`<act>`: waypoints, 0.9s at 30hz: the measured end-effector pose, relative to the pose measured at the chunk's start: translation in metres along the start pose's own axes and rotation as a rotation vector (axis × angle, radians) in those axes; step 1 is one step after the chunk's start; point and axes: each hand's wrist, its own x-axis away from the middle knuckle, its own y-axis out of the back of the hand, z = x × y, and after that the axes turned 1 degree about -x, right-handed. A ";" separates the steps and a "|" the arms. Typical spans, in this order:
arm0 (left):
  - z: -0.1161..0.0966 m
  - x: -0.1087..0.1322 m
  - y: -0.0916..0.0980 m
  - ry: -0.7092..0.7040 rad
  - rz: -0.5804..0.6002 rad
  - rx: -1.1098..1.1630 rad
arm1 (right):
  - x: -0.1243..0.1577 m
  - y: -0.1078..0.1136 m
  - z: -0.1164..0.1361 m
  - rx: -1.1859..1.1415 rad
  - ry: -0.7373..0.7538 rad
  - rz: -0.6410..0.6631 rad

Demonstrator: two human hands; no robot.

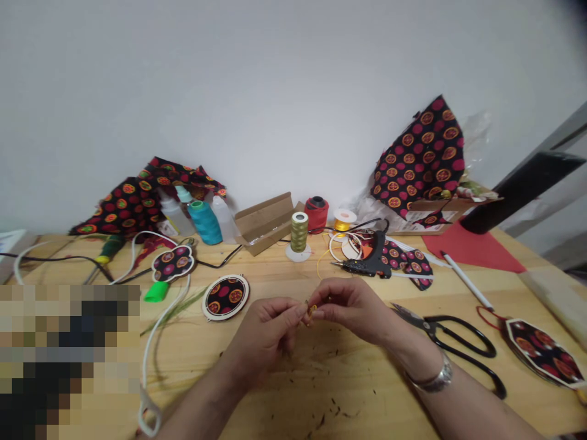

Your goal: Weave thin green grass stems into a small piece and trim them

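Above the middle of the table, my left hand (268,327) and my right hand (351,305) meet fingertip to fingertip. Between them is a small loop of yellow cord (312,310), pinched by thumb and fingers on both sides. The fingers cover most of it, so its full shape is hidden. To the left of my left hand lies a round wooden-rimmed piece (226,297) filled with patterned fabric. Black-handled scissors (447,336) rest beside my right forearm, blades towards the hands. Dark snippets are scattered on the wood below.
A glue gun (373,260), a green thread spool (299,233), a red thread cone (316,214) and an open cardboard box (266,226) stand behind the hands. A white cable (158,333) runs down the left. An octagonal fabric piece (543,351) lies right.
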 end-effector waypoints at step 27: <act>-0.005 -0.003 -0.001 0.006 -0.027 0.324 | 0.002 0.000 0.003 0.125 0.133 -0.158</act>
